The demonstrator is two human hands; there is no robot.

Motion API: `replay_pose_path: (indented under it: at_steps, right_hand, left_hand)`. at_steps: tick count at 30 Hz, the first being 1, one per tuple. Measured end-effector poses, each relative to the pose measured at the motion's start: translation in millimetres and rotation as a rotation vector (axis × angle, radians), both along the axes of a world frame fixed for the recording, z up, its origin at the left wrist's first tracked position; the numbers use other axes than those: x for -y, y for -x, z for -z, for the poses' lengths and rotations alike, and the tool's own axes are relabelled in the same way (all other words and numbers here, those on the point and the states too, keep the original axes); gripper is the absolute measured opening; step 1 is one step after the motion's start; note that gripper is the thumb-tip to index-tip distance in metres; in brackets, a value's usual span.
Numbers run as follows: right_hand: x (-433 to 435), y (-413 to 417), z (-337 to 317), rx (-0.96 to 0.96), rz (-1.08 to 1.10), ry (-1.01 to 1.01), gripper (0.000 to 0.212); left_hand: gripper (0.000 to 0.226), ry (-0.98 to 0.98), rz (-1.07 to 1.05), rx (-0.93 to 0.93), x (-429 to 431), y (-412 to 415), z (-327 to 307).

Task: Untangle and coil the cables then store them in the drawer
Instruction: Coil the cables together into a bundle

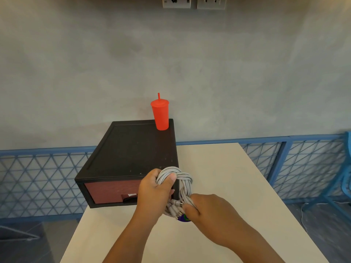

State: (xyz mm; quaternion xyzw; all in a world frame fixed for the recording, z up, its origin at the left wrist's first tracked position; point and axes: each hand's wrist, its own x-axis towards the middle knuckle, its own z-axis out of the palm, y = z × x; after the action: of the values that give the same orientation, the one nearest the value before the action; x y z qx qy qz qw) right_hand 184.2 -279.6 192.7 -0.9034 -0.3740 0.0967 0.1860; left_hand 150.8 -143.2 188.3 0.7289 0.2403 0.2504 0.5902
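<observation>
- Head view: your left hand (154, 188) grasps the top of the cables (182, 179), thumb curled over the strands.
- Your right hand (207, 207) pinches the plug ends at the bottom of the bundle.
- The cables form one wound loop, held above the table (218, 168), just in front of the box (131, 149).
- Judgement: coiling looks nearly done, with loose ends left to tuck.
- The drawer (112, 190) is closed, so opening it and storing are outstanding.
- A cup (160, 115) stands on the box.
</observation>
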Motion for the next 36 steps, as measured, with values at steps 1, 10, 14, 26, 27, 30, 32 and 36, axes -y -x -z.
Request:
replay_pose_path:
  at_steps: [1,10,14,26,27,30,32,36]
  right_hand:
    - [0.9,1.4,0.9,-0.01,0.019,-0.01,0.035]
    - [8.3,10.7,4.7,0.133,0.076,-0.177,0.027]
    - [15.2,4.3,5.1,0.059,0.0,-0.306,0.021]
    - [21.5,-11.5,6.3,-0.104,-0.132,-0.517,0.029]
    - [22.4,-12.6,4.7,-0.131,-0.124,-0.535,0.029]
    - [21.3,-10.9,4.0,-0.13,-0.092,-0.573,0.03]
    - [20.4,-6.4,6.0,-0.087,-0.071,-0.603,0.03]
    - [15.3,5.1,13.9,-0.018,0.011,-0.578,0.042]
  left_hand:
    - [0.007,0.084,0.028,-0.002,1.6,0.4,-1.5]
    - [0.008,0.408,0.075,0.014,9.8,5.9,5.3]
    - [0.01,0.458,0.084,0.01,8.0,5.9,8.4]
    - [0.028,0.815,0.199,0.037,-0.5,5.7,-1.3]
    - [0.03,0.884,0.196,0.027,-0.4,5.3,-2.6]
    - [0.027,1.018,0.143,0.002,1.4,2.3,-4.8]
    - [0.025,1.072,0.076,0.007,2.7,-1.1,-3.2]
    - [0.018,1.124,-0.021,0.024,8.6,-4.4,1.0]
